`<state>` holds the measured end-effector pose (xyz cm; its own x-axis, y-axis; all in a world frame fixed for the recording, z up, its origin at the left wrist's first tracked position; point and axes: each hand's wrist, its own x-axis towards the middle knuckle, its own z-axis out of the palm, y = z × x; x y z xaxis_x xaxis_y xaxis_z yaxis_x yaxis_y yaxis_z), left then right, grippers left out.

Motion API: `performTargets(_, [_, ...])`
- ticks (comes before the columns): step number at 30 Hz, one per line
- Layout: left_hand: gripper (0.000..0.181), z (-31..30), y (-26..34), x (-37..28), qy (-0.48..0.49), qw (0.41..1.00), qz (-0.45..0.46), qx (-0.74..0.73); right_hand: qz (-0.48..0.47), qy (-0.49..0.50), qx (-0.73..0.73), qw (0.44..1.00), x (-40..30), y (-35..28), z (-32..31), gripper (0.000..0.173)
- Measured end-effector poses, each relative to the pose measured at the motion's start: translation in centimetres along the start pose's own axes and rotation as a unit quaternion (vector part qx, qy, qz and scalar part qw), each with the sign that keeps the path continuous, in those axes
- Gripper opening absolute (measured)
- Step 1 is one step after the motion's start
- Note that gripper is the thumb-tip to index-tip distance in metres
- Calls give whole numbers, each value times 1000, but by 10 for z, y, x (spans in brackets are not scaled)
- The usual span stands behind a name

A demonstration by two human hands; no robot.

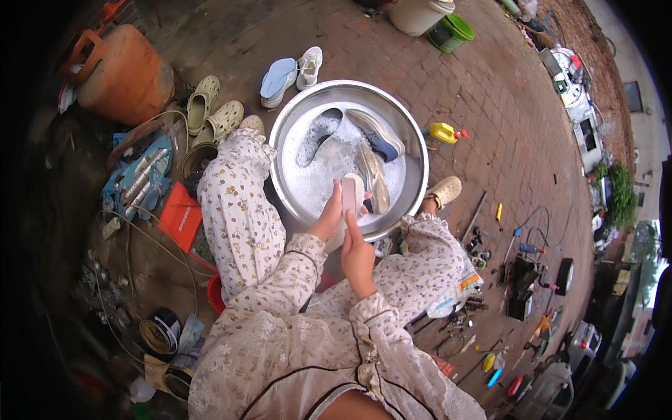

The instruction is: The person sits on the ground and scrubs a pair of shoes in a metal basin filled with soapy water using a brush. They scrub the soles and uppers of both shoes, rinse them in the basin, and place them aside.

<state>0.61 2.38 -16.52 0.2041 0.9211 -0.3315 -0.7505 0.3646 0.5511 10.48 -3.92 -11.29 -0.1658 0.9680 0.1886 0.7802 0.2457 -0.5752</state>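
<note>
My left hand (329, 211) holds a pale pink-and-white item (352, 194) with a ribbed face, perhaps a shoe sole, over the near side of a steel basin (415, 184). Its fingertips show at the item's far side. My right hand (359, 257) has its index finger extended against the item's lower end; whether it also grips is unclear. Foamy water (331, 184) fills the basin's bottom. A dark shoe (321, 137) lies partly under foam, with a white-and-blue shoe (379, 135) and a beige-soled shoe (374, 176) beside it.
A yellow spray bottle (442, 133) lies right of the basin. White shoes (310, 68), one bearing a pale blue insole (279, 77), stand beyond it. Green clogs (220, 122) and an orange gas cylinder (123, 73) are at left. Tools and cables (530, 247) litter the right-hand paving.
</note>
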Motion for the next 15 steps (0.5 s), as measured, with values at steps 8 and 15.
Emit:
performTargets(8, [36,13,-9,-3,-29,949,106,295,219,-20,377,900,74,63,-19,45])
performTargets(15, [57,11,-6,0,38,647,293,703,292,20,370,882,66,63,-23,61])
